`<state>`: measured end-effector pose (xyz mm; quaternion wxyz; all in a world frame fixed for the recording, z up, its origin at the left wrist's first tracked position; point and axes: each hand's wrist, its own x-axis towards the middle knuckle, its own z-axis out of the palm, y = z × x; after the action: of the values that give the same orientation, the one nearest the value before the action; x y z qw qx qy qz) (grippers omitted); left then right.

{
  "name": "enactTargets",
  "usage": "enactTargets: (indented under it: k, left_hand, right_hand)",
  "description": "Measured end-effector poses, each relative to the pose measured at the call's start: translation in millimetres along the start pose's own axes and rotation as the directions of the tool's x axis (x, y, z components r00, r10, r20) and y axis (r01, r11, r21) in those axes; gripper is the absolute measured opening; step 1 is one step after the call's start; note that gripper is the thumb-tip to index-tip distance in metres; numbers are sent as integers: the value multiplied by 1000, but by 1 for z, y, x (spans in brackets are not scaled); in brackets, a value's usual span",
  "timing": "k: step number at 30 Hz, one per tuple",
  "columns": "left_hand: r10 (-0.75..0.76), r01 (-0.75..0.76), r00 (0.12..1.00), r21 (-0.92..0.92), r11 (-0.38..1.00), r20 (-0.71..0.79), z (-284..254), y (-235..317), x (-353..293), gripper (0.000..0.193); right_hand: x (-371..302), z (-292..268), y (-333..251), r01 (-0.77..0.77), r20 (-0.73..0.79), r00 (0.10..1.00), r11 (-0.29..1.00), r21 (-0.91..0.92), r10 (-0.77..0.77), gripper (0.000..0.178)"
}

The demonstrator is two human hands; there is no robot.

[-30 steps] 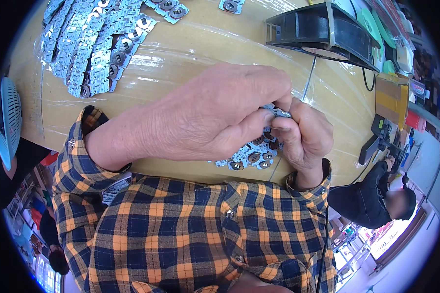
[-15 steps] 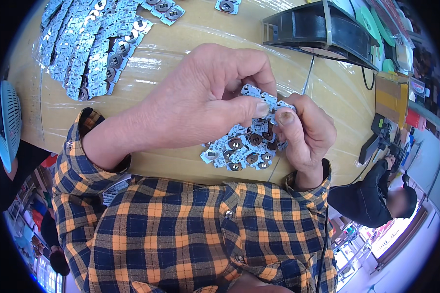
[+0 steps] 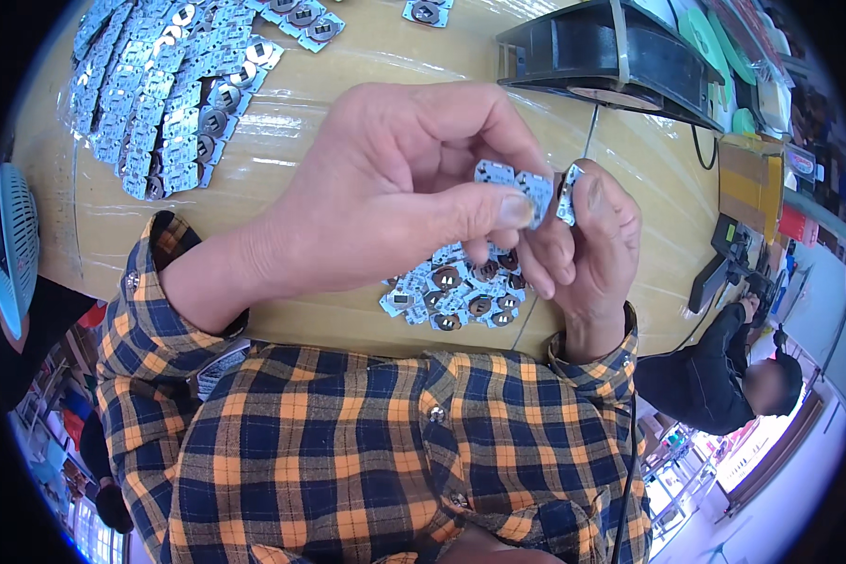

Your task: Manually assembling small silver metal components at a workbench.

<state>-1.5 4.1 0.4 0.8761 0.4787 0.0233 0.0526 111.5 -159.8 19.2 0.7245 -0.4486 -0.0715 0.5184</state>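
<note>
My left hand (image 3: 414, 188) pinches a short strip of joined light-blue circuit boards (image 3: 534, 193) between thumb and fingers. Just beside it, my right hand (image 3: 597, 230) grips a single small circuit board (image 3: 568, 195), tilted nearly edge-on and apart from the strip. Below both hands, a loose pile of circuit boards (image 3: 456, 291) with round dark coin-cell holders lies on the table, its upper part hidden by my fingers. Long rows of joined boards (image 3: 160, 103) overlap at the far left.
The tan table (image 3: 301, 315) has a glossy film over it. A black fan-like housing (image 3: 611, 61) stands at the far right, with a cardboard box (image 3: 752, 188) beyond it. At the left edge is a light-blue plastic basket (image 3: 17, 240). Another person (image 3: 714, 376) in dark clothes is at the right.
One board has come away from the strip and is now turned on edge in my right hand. My hands have drawn slightly apart.
</note>
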Motion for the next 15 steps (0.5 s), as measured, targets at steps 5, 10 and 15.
enactTargets:
  k: [5,10,15]
  left_hand:
    - [411,-433,886,696,573,213,-8,10,5,20]
    - [525,-440,837,763,474,157,-1,-1,1,25]
    - [569,-456,804,791,408,170,2,-1,-1,28]
  right_hand:
    - [-1,-2,3,237,79,971,852,-467,-226,31]
    - [-4,1,6,216,28,969,788,-576,-245,30]
    - [-5,-1,5,213,70,976,829,-518,-207,31]
